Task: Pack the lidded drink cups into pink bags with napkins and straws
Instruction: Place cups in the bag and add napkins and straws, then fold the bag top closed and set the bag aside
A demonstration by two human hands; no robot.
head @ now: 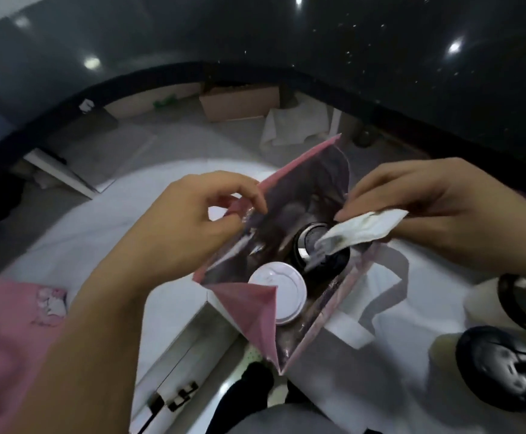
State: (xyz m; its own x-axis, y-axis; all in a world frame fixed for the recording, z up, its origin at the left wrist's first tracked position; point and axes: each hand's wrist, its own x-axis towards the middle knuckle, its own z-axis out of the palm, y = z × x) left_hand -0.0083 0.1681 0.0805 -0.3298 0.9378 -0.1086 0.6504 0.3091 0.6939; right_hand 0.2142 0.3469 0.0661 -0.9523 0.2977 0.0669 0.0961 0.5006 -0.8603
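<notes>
- The left hand [192,227] is pinching the bag [246,305] by its left rim between thumb and curled fingers, holding the mouth open.
- The right hand [437,202] is gripping a white napkin [361,230] between thumb and fingers, at the right rim of the bag.
- The napkin is hanging tilted, its lower end dipping into the bag's mouth and crossing over the black-lid cup [305,242].
- The bag is standing open on the table [83,230], pink outside and showing a shiny silver lining inside.
- Two cups are sitting upright in the bag, side by side: the white-lid cup [277,296] at the near end and the black-lid cup at the far end, just beside it.
- The bag's strap [387,286] is lying in a loop on the table to the right of the bag.
- A second pink bag [4,324] is lying flat at the lower left, well apart from the open one.
- A dark lid [502,371] is resting on the table at the lower right; motion blur is hiding its detail.
- A white box [174,324] is sitting at the near-left corner of the open bag, touching it.
- A carton [239,104] is standing on the floor beyond the table.
</notes>
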